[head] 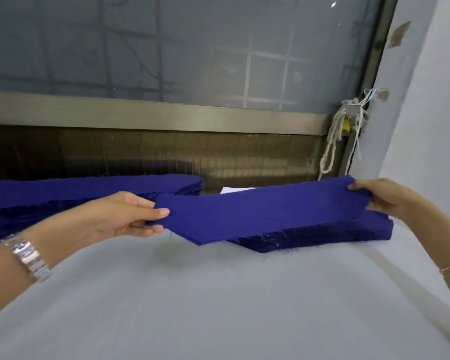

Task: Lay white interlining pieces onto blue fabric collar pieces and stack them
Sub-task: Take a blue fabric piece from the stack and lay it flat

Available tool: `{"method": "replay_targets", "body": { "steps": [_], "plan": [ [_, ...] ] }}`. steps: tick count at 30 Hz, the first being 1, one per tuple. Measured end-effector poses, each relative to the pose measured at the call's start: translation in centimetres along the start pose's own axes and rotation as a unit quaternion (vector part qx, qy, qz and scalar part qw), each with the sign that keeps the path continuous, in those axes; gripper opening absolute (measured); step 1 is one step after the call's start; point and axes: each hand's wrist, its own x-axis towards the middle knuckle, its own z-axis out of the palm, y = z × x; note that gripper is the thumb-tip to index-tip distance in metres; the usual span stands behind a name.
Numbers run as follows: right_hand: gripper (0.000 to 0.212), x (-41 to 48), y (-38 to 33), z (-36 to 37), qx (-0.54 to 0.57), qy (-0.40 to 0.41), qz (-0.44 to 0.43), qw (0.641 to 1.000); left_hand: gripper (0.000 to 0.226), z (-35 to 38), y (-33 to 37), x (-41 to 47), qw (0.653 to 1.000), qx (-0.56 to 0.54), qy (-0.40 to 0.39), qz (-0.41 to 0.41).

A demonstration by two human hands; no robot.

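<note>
A long blue collar piece [260,211] is held flat between my two hands, just above a thick stack of blue pieces [322,233] at the right. My left hand [120,216] pinches its left end with thumb on top. At the far right corner my right hand [385,197] pinches the other end. Another tall stack of blue pieces [63,196] lies at the left, behind my left hand. A small patch of white interlining [234,190] shows behind the held piece, mostly hidden.
The pale grey table cover [218,294] fills the foreground. A frosted window with a metal frame [153,113] runs along the back. A knotted white cord [335,136] hangs at the right corner beside a white wall [426,113].
</note>
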Motion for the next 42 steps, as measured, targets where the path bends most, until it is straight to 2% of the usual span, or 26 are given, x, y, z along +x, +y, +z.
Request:
{"method": "replay_targets", "body": {
  "steps": [5, 10, 16, 18, 23, 28, 31, 37, 42],
  "plan": [
    [0.019, 2.0, 2.2, -2.4, 0.159, 0.077, 0.026, 0.984, 0.022, 4.4, 1.6, 4.6, 0.998, -0.057, -0.012, -0.025],
    [0.027, 2.9, 4.6, -3.5, 0.206, 0.107, 0.049, 0.971, 0.022, 7.0, 1.8, 8.6, 0.997, -0.064, -0.015, -0.036],
    [0.027, 4.5, 6.4, -3.4, 0.162, 0.164, 0.062, 0.971, 0.025, 7.8, 1.1, 11.0, 0.998, -0.044, 0.005, -0.051],
    [0.022, 5.2, 6.7, -3.4, 0.117, 0.183, 0.058, 0.974, 0.026, 8.1, 0.6, 11.4, 0.998, -0.024, 0.017, -0.057],
    [0.031, 6.4, 7.6, -3.4, 0.002, 0.207, 0.039, 0.978, 0.023, 8.9, -0.4, 11.8, 0.996, -0.004, 0.037, -0.075],
    [0.024, 6.9, 8.5, -3.5, -0.123, 0.223, 0.001, 0.967, 0.025, 9.1, -1.1, 11.6, 0.996, 0.002, 0.033, -0.084],
    [0.038, 6.9, 8.8, -3.5, -0.169, 0.224, -0.019, 0.960, 0.025, 8.8, -1.2, 11.4, 0.996, -0.004, 0.013, -0.090],
    [0.045, 7.1, 8.9, -4.2, -0.140, 0.230, -0.012, 0.963, 0.018, 8.5, -0.6, 11.1, 0.992, -0.077, -0.041, -0.087],
    [0.052, 7.1, 9.1, -4.6, -0.132, 0.241, -0.008, 0.962, 0.019, 8.9, -0.4, 10.8, 0.994, -0.059, -0.043, -0.087]
  ]
}}
